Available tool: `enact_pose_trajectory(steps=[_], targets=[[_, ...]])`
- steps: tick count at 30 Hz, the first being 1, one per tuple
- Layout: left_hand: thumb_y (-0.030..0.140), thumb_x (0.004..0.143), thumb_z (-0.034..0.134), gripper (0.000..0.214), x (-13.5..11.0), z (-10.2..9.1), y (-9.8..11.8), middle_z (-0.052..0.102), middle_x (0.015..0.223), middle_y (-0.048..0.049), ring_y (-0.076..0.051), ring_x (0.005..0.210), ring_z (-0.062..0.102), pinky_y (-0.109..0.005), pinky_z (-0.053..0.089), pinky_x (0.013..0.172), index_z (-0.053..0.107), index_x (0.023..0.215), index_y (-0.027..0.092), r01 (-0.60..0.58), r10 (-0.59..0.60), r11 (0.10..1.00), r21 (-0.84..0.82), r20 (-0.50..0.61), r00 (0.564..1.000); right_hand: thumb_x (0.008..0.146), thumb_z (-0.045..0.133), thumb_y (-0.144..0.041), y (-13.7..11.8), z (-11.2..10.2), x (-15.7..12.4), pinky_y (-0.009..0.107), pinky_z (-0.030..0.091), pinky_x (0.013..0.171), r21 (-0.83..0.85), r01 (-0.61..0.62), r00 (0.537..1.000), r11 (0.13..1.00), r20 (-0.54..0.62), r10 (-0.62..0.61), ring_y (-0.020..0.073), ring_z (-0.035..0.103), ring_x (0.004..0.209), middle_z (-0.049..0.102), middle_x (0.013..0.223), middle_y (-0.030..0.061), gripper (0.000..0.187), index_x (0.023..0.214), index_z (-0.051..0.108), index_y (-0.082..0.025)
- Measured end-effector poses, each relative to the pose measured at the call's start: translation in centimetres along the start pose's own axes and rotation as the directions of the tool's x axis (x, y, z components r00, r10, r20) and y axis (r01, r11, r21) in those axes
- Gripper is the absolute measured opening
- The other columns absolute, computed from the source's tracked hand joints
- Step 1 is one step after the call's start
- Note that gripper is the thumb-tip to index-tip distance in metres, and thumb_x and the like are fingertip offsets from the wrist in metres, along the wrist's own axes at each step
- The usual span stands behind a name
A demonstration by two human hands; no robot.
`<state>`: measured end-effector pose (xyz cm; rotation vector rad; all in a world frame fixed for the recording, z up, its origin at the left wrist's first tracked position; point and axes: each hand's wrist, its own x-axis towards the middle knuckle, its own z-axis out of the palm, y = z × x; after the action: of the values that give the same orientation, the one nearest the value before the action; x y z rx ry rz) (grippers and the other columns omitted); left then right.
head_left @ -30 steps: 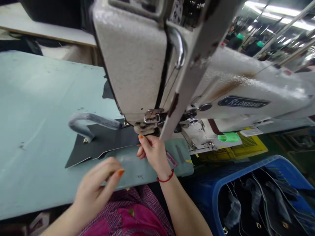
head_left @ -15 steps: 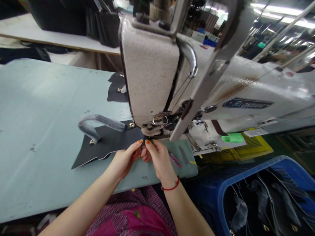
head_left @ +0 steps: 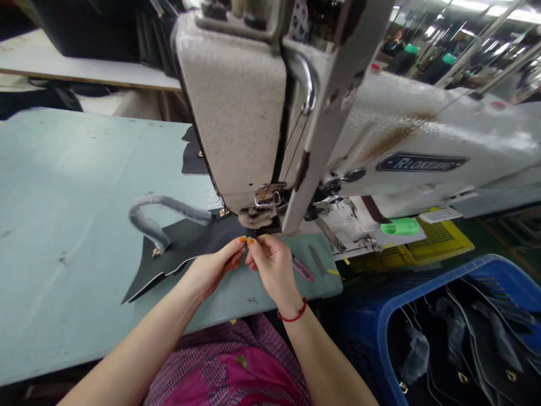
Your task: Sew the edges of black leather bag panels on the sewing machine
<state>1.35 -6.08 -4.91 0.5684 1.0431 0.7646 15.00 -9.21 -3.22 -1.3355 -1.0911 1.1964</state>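
A black leather bag panel (head_left: 186, 248) with a grey handle (head_left: 156, 211) lies on the pale green table (head_left: 63, 186), its right end under the head of a white sewing machine (head_left: 253, 113). My left hand (head_left: 215, 265) and my right hand (head_left: 270, 262) meet just below the needle area, fingertips pinched together at the panel's edge. What they pinch is too small to make out, perhaps thread. A red cord bracelet (head_left: 291, 314) circles my right wrist.
Pink thread snips (head_left: 302, 269) lie on the table right of my right hand. Another black panel (head_left: 194, 158) sits behind the machine head. A blue crate (head_left: 443, 332) of dark bag parts stands at lower right, a yellow tray (head_left: 426, 248) with a green spool (head_left: 399, 226) beyond it.
My left hand came up from near my lap to the needle area and joined my right hand, which has stayed there. Both now pinch close together.
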Motion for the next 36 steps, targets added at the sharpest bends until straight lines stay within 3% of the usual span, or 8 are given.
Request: enact_pose_trajectory(steps=[4,8,13,17,27,36], targets=[[0.050,0.056,0.085,0.047,0.0,0.6,0.2,0.046,0.053,0.0038,-0.010,0.058,0.039,-0.022,0.037,0.057,0.055,0.052,0.015,-0.025,0.024,0.999,-0.020,-0.035,0.999,0.091,0.057,-0.046,0.5,-0.1,-0.8,0.021,0.047,0.054,0.027,0.001,1.000,1.000,-0.018,-0.001,0.0106,0.057,0.054,0.061,0.063,-0.0007,0.032,0.074,0.057,-0.019],[0.049,0.061,0.082,0.046,0.5,0.7,0.4,0.043,0.052,0.0036,-0.010,0.056,0.035,-0.023,0.034,0.055,0.050,0.049,0.017,-0.066,0.067,0.998,0.020,-0.051,0.996,0.091,0.056,-0.049,2.2,-0.4,-2.1,0.020,0.044,0.050,0.023,-0.057,0.998,0.998,-0.019,0.057,0.0102,0.055,0.051,0.061,0.061,-0.0003,0.033,0.078,0.059,-0.019],[0.050,0.073,0.071,0.051,1.0,0.6,0.9,0.035,0.049,0.0038,-0.010,0.052,0.029,-0.026,0.029,0.053,0.041,0.045,0.020,-0.201,0.195,0.974,0.105,0.070,0.978,0.093,0.053,-0.044,6.2,-0.7,-3.7,0.019,0.042,0.048,-0.095,-0.128,0.991,0.987,0.030,0.132,0.0100,0.053,0.048,0.059,0.057,-0.0009,0.031,0.076,0.059,-0.018],[0.047,0.072,0.071,0.050,1.2,0.7,1.0,0.034,0.048,0.0036,-0.010,0.051,0.029,-0.026,0.028,0.052,0.040,0.044,0.020,-0.234,0.229,0.967,0.098,0.054,0.972,0.094,0.050,-0.038,8.4,-1.1,-4.6,0.020,0.043,0.053,-0.221,-0.083,0.990,0.972,0.093,0.106,0.0113,0.056,0.053,0.059,0.058,-0.0003,0.030,0.074,0.059,-0.019],[0.037,0.068,0.071,0.042,1.8,1.0,1.1,0.036,0.045,0.0037,-0.010,0.047,0.032,-0.026,0.029,0.050,0.042,0.042,0.020,-0.280,0.284,0.958,0.067,-0.063,0.957,0.094,0.049,-0.038,9.0,-1.3,-4.7,0.020,0.043,0.053,-0.375,0.016,0.990,0.927,0.135,0.037,0.0122,0.060,0.055,0.063,0.061,0.0012,0.030,0.076,0.064,-0.018],[0.037,0.068,0.070,0.039,1.9,1.8,0.5,0.038,0.046,0.0031,-0.010,0.047,0.033,-0.026,0.030,0.049,0.044,0.043,0.020,-0.366,0.367,0.930,0.032,-0.153,0.918,0.095,0.046,-0.040,9.2,-1.6,-4.7,0.021,0.044,0.057,-0.402,0.051,0.984,0.914,0.175,0.022,0.0139,0.062,0.059,0.064,0.063,0.0018,0.033,0.076,0.062,-0.020]])
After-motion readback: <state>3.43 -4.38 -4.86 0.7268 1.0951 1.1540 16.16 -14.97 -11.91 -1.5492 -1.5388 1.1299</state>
